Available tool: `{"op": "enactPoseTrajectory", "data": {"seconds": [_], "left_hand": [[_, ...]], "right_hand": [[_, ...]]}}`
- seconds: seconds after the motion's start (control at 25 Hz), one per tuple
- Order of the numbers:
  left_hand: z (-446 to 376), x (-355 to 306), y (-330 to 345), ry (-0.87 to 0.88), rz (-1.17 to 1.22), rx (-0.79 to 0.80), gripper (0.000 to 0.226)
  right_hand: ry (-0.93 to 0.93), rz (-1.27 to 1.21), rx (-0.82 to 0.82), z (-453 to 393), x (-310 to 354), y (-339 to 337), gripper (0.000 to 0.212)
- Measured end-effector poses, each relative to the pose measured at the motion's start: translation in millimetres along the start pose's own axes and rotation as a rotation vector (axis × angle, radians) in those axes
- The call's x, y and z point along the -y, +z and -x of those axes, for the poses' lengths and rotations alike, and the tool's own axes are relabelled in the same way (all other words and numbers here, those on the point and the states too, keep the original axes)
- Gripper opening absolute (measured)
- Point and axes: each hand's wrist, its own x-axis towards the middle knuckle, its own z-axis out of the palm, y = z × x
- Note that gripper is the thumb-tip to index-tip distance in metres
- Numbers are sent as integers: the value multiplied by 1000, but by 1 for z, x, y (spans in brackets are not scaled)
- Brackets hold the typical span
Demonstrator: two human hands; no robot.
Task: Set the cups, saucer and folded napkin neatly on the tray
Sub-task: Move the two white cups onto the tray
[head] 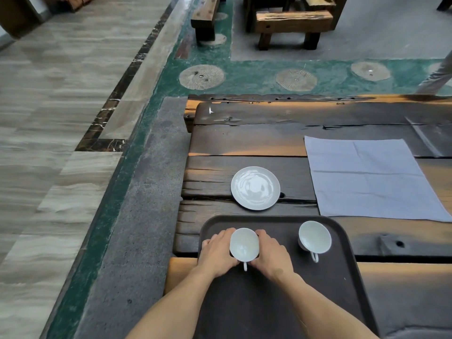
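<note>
A dark tray (pixel 274 221) lies at the near edge of the wooden table. On its far left part stands a white cup (pixel 244 244), handle toward me. My left hand (pixel 217 253) and my right hand (pixel 271 255) cup it from both sides, fingers curled round its wall. A second white cup (pixel 315 237) stands on the tray's far right, handle toward me, untouched. A white saucer (pixel 255 187) sits on the table just beyond the tray. A pale grey napkin (pixel 371 177) lies spread flat on the table to the right of the saucer.
The dark plank table (pixel 244 140) ends at its left edge just left of the tray and saucer; stone floor lies below. Wooden benches (pixel 293 23) stand far behind. A person's leg (pixel 437 74) shows at the right edge beyond the table.
</note>
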Motion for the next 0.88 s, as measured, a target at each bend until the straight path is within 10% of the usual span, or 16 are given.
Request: {"op": "enactPoseTrajectory", "data": {"seconds": [0.88], "left_hand": [[8, -5, 2, -89, -95, -32, 64]], "right_hand": [[17, 149, -25, 14, -13, -1, 54]]}}
